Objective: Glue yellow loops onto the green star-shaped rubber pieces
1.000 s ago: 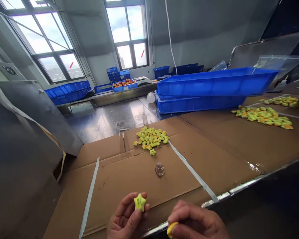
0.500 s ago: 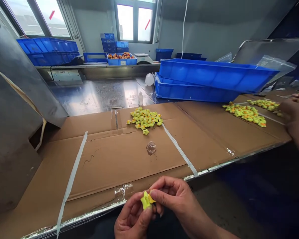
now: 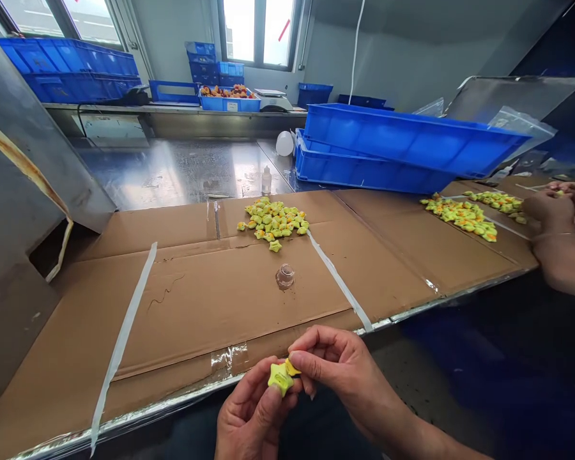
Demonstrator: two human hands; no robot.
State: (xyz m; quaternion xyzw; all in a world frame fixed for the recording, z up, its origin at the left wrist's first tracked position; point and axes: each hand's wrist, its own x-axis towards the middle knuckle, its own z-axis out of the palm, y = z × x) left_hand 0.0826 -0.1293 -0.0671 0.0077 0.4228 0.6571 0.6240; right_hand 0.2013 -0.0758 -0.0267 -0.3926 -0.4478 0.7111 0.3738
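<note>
Between thumb and fingers of my left hand (image 3: 256,406) is a yellow-green star-shaped piece (image 3: 280,379), with a groove on the side turned towards me. My right hand (image 3: 333,361) pinches a small yellow-orange piece (image 3: 292,367) against the star's upper right edge; the two pieces touch. Both hands are just past the near edge of the cardboard-covered table (image 3: 191,319). Farther in stands a small clear cup (image 3: 285,276) on a damp-looking patch. Behind it lies a heap of similar yellow-green pieces with orange parts (image 3: 275,220).
A small dropper bottle (image 3: 266,181) stands behind the heap. Large blue crates (image 3: 378,160) are stacked at the back right. Pale tape strips (image 3: 127,332) cross the cardboard. At right, another person's hands (image 3: 556,204) work beside more yellow-green pieces (image 3: 460,216). A metal panel (image 3: 33,191) rises at left.
The star has turned in my left fingers, showing its grooved face more fully. The right hand keeps its pinch at the star's edge. The camera view has shifted slightly.
</note>
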